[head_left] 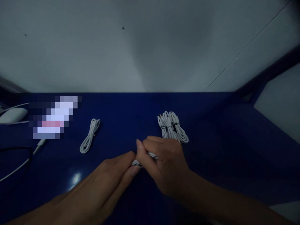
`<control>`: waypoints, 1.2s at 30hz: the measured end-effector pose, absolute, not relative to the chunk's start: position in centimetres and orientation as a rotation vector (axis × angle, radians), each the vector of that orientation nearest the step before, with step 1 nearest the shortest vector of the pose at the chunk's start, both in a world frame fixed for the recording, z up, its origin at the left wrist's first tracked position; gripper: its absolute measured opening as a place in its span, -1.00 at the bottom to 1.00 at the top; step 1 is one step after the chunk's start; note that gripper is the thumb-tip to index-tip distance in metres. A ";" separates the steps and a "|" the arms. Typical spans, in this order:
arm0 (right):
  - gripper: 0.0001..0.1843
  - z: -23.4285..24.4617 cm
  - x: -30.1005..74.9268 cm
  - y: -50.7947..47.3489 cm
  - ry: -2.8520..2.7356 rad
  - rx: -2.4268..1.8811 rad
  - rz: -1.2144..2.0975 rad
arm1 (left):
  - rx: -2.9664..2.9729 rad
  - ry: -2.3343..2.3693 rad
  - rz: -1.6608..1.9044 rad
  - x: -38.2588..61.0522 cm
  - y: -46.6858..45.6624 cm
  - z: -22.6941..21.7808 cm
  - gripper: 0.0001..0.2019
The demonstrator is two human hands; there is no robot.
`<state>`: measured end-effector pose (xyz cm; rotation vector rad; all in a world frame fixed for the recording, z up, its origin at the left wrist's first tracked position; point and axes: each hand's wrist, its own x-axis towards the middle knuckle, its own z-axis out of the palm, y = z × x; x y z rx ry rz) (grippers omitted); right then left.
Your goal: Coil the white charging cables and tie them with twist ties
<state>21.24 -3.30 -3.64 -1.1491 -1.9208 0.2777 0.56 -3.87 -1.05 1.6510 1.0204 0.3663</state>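
Between my two hands is a bundled white cable, mostly covered by my fingers. My left hand pinches one end of the bundle between thumb and fingers. My right hand is wrapped round the other part, its thumb pointing up. Just beyond my right hand lies a group of coiled white cables, bound with thin black ties and partly hidden by the hand. A single coiled white cable rests on the blue table farther left, apart from both hands.
The blue table meets a pale wall at its back edge. At the left are a white mouse-like object, a blurred-out bright object and a white cord plugged into it. A dark blue frame bar slants at the right.
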 end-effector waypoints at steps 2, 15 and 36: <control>-0.44 -3.7 21.3 -3.2 -1.926 -1.135 0.288 | 1.650 1.055 0.367 0.2 -3.9 -1.3 -0.65; -0.46 -3.8 20.9 -2.7 -1.905 -1.031 -0.013 | 1.036 0.880 0.171 1.4 -1.8 0.6 -0.46; -0.50 -3.3 21.6 -2.5 -1.924 -0.913 0.191 | 0.987 0.843 0.151 1.0 -1.3 0.0 -0.46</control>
